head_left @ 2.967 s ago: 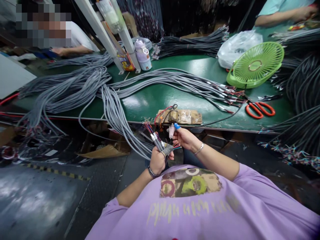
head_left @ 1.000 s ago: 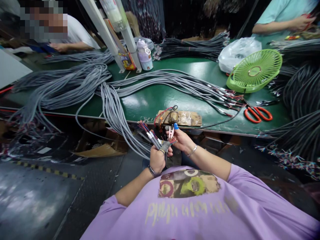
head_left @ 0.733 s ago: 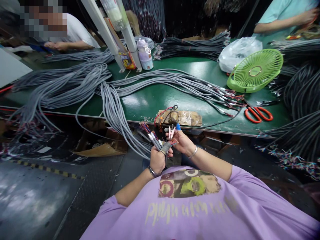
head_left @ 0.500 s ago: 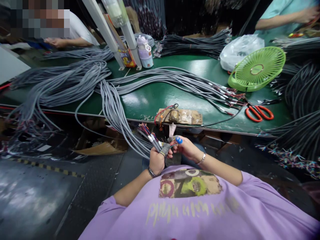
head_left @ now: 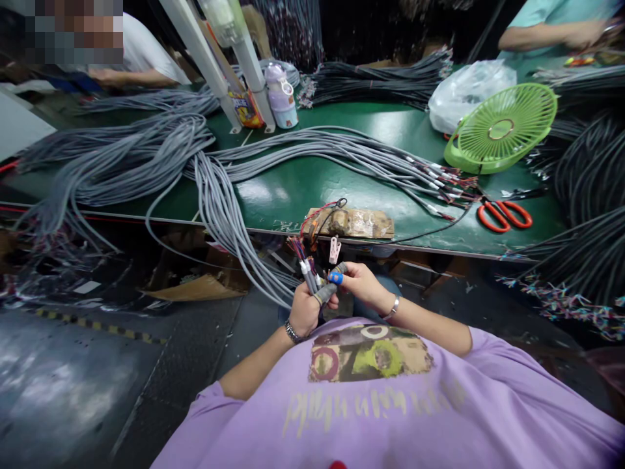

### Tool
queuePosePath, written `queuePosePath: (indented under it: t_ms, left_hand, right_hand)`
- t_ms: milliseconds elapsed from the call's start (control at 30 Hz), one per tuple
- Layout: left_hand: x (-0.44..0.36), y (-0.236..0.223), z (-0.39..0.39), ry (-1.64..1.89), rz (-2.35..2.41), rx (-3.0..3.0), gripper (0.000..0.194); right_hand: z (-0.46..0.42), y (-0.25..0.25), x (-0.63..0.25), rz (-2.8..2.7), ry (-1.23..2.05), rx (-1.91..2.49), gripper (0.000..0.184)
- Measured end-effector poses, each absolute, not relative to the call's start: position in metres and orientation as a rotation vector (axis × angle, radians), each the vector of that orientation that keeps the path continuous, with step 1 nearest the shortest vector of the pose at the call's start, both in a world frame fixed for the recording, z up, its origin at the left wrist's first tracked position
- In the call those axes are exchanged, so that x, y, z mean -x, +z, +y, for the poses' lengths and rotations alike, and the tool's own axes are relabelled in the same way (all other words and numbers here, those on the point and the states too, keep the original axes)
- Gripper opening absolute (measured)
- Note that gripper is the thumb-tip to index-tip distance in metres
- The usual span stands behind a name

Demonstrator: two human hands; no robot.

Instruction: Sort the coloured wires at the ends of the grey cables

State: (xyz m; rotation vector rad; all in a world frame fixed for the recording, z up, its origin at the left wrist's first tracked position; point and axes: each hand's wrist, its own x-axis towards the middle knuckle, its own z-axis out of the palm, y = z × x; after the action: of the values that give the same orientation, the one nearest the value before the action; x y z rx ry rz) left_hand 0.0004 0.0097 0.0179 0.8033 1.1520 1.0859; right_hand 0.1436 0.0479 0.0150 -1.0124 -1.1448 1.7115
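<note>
My left hand (head_left: 305, 312), with a grey wrapping on its thumb, is closed around several grey cables (head_left: 310, 280). Their stripped ends, with white bands and thin coloured wires (head_left: 295, 247), stick up above the fist. Close beside it, my right hand (head_left: 364, 286) is pinched, a blue wrap on the thumb and a grey one on a finger. Whatever lies between these fingertips is too small to make out. The held cables run left to a larger grey cable bundle (head_left: 219, 195) draped over the table edge. A pale pink clothespin (head_left: 334, 249) hangs just above my right hand.
On the green table (head_left: 293, 195) lie a wooden block (head_left: 371, 223), orange-handled scissors (head_left: 505, 215) and more grey cables (head_left: 342, 146). A green fan (head_left: 502, 130), plastic bag (head_left: 469, 94) and purple bottle (head_left: 280, 98) stand behind. Dark cables (head_left: 590, 176) fill the right. Two people work across the table.
The right hand has shifted slightly left and its blue-wrapped thumb has turned inward. The cable ends in my left hand now stand more upright and further right. The clothespin shows more plainly.
</note>
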Motion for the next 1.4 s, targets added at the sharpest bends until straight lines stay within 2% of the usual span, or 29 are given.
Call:
queuePosePath:
  t_ms: [233,433,500,667,767,867,1000,1300,1400]
  left_hand:
    - [-0.002,0.024,0.017,1.201,1.100,-0.762,0.025]
    - [-0.007,0.027,0.024,1.167,1.068,-0.778,0.026]
    - [-0.010,0.028,0.026,1.157,1.063,-0.775,0.029]
    - [-0.013,0.027,0.031,1.155,1.060,-0.763,0.028]
    - [-0.013,0.024,0.031,1.144,1.076,-0.759,0.027]
    - [-0.013,0.022,0.032,1.134,1.086,-0.753,0.027]
    - [-0.013,0.020,0.032,1.114,1.100,-0.734,0.030]
    - [-0.008,0.025,0.024,1.138,1.088,-0.772,0.028]
    - [-0.006,0.026,0.018,1.158,1.070,-0.803,0.026]
  right_hand:
    - [0.053,0.005,-0.148,-0.864,1.774,0.951,0.044]
    - [0.079,0.007,-0.146,-0.701,2.050,0.902,0.047]
    - [0.084,0.010,-0.143,-0.817,1.985,0.894,0.045]
    - [0.085,0.013,-0.137,-0.987,1.572,1.030,0.051]
    - [0.089,0.011,-0.133,-0.863,1.741,0.916,0.055]
    - [0.094,0.010,-0.129,-0.636,1.952,0.779,0.050]
    - [0.097,0.009,-0.125,-0.509,1.969,0.752,0.045]
    - [0.090,0.007,-0.137,-0.447,2.099,0.761,0.054]
    - [0.090,0.012,-0.142,-0.471,2.169,0.751,0.052]
